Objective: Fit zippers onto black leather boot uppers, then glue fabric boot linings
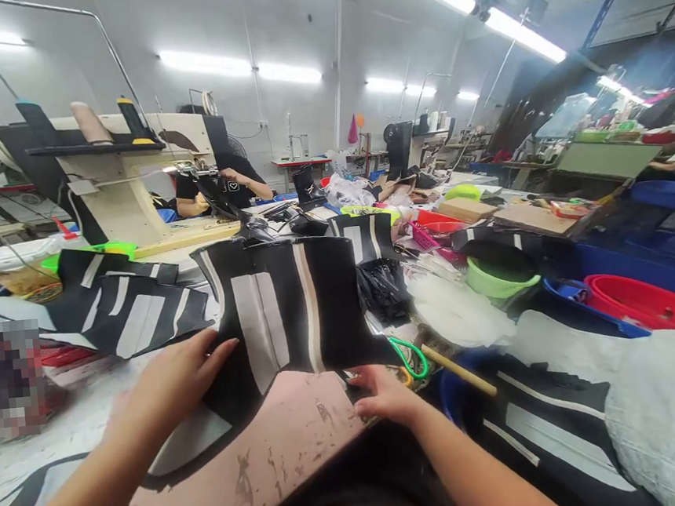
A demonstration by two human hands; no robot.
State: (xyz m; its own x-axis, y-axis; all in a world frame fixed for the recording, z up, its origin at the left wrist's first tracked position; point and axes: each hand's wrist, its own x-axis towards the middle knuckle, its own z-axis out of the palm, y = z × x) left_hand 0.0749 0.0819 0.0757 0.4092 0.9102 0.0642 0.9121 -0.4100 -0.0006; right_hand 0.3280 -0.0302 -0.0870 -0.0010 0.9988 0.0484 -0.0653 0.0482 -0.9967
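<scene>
A black boot upper piece [335, 300] with a grey patch and a pale tape strip on its inner side stands raised in front of me. My left hand [197, 368] is closed on its left edge, thumb on the near face. At its lower edge, my right hand [382, 395] has thumb and fingers curled about a dark edge that seems to belong to the same piece; the exact grip is partly hidden. Below lies a pinkish, scuffed work board [294, 430]. Green scissor-like handles [411, 357] and a wooden stick [460, 370] lie just beyond my right hand.
More black upper pieces lie at left [142, 313] and lower right [553, 415]. A sewing machine [137, 199] stands behind, with a co-worker [237, 183] at it. To the right are a green basin [502, 278], a red basin [643, 301] and white sheeting [668, 389].
</scene>
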